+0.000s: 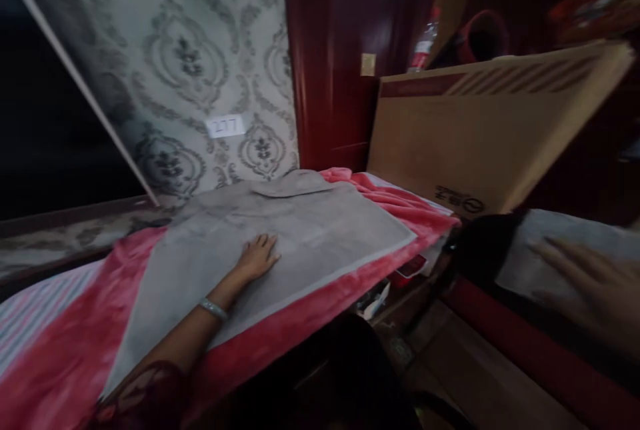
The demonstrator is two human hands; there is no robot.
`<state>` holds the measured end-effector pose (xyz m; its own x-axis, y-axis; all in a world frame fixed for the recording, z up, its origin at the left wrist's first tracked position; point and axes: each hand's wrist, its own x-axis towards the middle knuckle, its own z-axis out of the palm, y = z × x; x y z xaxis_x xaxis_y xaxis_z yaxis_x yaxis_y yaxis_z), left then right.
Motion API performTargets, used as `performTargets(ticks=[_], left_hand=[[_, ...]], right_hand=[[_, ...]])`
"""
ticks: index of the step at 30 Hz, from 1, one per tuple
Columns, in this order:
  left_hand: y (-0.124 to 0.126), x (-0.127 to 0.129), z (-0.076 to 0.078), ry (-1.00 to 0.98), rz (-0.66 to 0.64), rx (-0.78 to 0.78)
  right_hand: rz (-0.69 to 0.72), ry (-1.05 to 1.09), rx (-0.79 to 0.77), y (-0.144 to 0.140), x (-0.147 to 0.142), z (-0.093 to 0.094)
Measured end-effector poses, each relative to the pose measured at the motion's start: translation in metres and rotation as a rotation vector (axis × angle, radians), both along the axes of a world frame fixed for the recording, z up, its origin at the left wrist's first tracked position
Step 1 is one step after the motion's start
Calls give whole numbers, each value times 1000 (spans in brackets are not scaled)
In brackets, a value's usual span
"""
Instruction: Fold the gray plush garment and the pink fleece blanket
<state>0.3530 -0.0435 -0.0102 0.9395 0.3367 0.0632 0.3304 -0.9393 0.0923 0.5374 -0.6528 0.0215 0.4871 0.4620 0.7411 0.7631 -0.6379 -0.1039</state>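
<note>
A grey garment (300, 230) lies spread flat on a pink-red blanket (60, 363) that covers the bed. My left hand (257, 257) rests palm down on the middle of the garment, fingers apart, holding nothing. A silver bracelet (214, 309) circles that wrist. My right hand (595, 283) is blurred at the right edge, fingers spread, hovering over a white cloth (545, 243) beside a dark bundle (483, 247); it grips nothing.
A large cardboard box (475, 137) stands upright at the far right of the bed. Patterned wallpaper with a small label (225, 126) is behind. Dark red wooden panels (330, 50) stand at the back. A wooden floor (480, 383) shows at lower right.
</note>
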Motion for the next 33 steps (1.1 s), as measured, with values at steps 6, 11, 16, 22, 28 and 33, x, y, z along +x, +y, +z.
performTargets(ticks=[6, 11, 16, 22, 28, 33], left_hand=[[-5, -36, -21, -74, 25, -7], [-7, -38, -22, -147, 12, -89], [-12, -44, -26, -173, 66, -63], [-6, -48, -25, -72, 188, -25], [61, -94, -15, 5, 341, 43], [100, -142, -10, -35, 561, 111]], right_hand=[[377, 73, -289, 210, -32, -30], [461, 233, -378, 350, -44, -55], [337, 366, -565, 399, -44, -91], [279, 352, -627, 392, -37, -113], [304, 299, -580, 391, -32, -128], [345, 259, -503, 387, -27, -144]])
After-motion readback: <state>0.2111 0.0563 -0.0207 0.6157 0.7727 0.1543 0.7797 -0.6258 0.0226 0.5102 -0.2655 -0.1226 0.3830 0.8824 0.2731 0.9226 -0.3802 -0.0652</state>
